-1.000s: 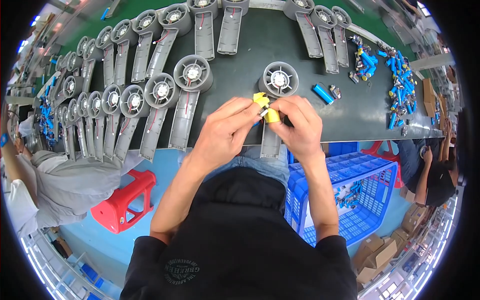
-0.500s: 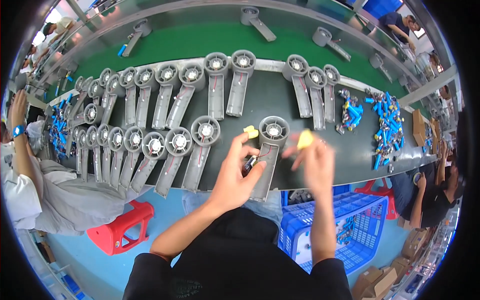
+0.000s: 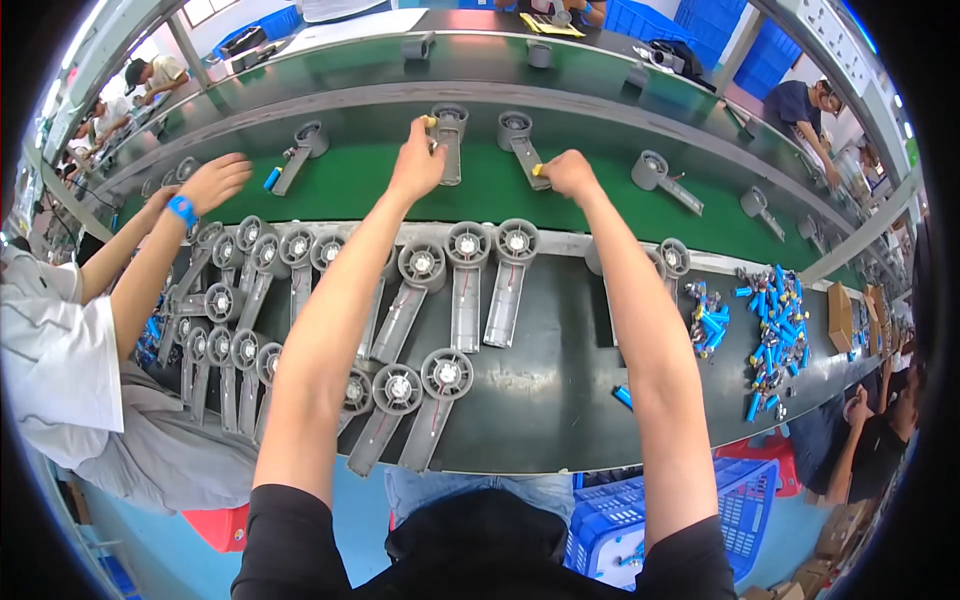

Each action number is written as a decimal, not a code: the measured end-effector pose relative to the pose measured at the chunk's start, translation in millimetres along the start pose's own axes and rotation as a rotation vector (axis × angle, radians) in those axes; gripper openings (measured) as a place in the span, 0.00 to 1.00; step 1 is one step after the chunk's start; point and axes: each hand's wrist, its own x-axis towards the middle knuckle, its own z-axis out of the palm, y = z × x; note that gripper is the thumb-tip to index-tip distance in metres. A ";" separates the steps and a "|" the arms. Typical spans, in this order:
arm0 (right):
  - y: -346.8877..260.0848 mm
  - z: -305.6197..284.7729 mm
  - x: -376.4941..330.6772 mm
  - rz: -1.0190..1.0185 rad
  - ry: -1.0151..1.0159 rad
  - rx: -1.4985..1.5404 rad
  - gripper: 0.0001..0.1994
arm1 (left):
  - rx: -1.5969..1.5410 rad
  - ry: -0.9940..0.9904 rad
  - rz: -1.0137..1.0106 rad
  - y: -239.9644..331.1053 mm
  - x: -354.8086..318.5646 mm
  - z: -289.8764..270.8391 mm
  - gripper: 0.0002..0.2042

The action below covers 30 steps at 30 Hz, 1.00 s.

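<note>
Both my arms stretch out over the green belt [image 3: 350, 180]. Against the left side of a grey fan housing with a handle [image 3: 452, 160] is my left hand [image 3: 416, 162], its fingers closed on the housing's edge, a yellow cover on one fingertip. My right hand [image 3: 572, 174], also with a yellow fingertip cover, pinches the handle end of a second grey fan housing [image 3: 516, 126]. Both housings lie on the belt with their round ends away from me. Under my right forearm a blue cylinder [image 3: 623, 397] lies on the dark bench [image 3: 540, 410].
Rows of fan housings [image 3: 467, 245] stand on the bench to the left, partly behind my left forearm. Piles of blue cylinders with wires [image 3: 778, 330] lie at right. A co-worker's arm [image 3: 150, 250] reaches in from the left. A blue crate [image 3: 610, 520] sits below the bench edge.
Both hands have moved from the near bench out to the green belt. The fan housing that lay by my left hand is gone from the near edge. The co-worker's arm now reaches toward the belt.
</note>
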 end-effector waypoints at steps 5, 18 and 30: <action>-45.4 -32.2 -85.9 -0.005 -0.071 0.463 0.12 | 0.110 -0.103 -0.056 -40.1 13.1 2.4 0.31; -8.8 -20.2 -457.9 0.303 -0.010 0.983 0.10 | 0.112 -0.293 0.280 180.6 -278.0 -51.3 0.25; 75.5 -73.1 -399.3 0.065 0.352 -0.067 0.12 | -0.096 -0.258 0.252 147.2 -340.4 -3.4 0.31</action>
